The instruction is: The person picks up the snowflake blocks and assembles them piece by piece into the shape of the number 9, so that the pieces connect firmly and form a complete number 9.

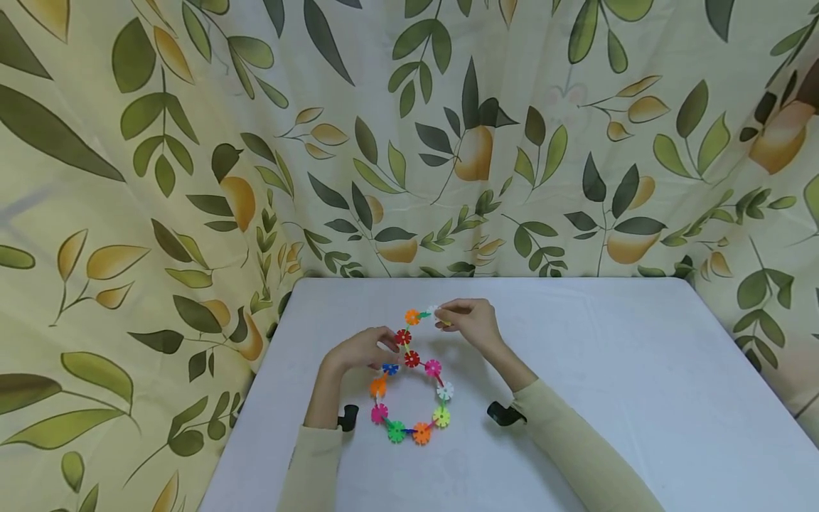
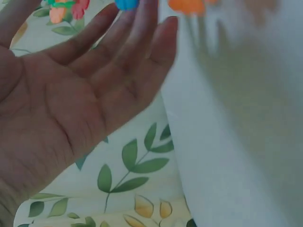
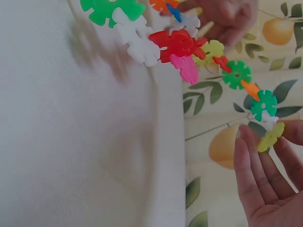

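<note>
A chain of colourful notched plastic snowflake discs (image 1: 421, 433) forms a ring, with a shorter branch rising from its top. My left hand (image 1: 363, 350) holds the chain near the red and blue discs at the join; its fingertips are partly hidden. In the left wrist view, a blue disc (image 2: 127, 4) shows at the fingers, and the palm is bare. My right hand (image 1: 472, 323) pinches the branch's far end, where a yellow disc (image 3: 271, 137) sits between thumb and fingers. Green discs (image 3: 237, 74) joined by an orange one lead from there toward red ones.
A white-covered table (image 1: 608, 355) lies beneath both hands. Behind and at the sides hangs a curtain (image 1: 409, 142) printed with leaves and fruit. Black wrist devices (image 1: 505, 414) sit at both sleeves.
</note>
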Available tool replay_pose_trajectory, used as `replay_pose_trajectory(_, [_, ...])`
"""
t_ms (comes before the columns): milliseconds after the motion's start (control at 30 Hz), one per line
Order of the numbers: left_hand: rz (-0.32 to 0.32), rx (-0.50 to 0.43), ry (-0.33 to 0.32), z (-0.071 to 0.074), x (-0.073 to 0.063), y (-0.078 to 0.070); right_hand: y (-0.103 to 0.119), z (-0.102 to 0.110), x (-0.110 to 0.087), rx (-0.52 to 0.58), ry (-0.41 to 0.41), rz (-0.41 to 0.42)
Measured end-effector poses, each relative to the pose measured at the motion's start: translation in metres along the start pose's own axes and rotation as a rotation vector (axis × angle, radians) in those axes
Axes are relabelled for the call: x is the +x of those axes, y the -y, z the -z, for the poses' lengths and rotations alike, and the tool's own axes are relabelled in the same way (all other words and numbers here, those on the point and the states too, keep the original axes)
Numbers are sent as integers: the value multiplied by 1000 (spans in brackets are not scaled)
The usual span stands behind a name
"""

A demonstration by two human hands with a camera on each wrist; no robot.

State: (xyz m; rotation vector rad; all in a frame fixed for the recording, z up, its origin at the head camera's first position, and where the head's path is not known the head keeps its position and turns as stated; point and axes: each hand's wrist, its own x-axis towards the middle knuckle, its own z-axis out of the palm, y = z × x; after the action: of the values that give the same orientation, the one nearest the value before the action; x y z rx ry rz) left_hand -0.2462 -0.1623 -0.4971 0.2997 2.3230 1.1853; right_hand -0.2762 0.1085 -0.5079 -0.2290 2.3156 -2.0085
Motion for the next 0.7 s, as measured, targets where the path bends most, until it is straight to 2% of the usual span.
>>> replay_pose_trajectory(267, [76, 136, 86, -5, -20, 18, 0, 2, -1, -2, 0, -10])
replay_pose_trajectory(433, [108, 136, 78, -15, -24, 25, -1, 3, -2, 2, -9, -21])
replay_pose_trajectory(700, [52, 175, 35, -26, -25, 26, 0, 7, -4, 23, 8, -33])
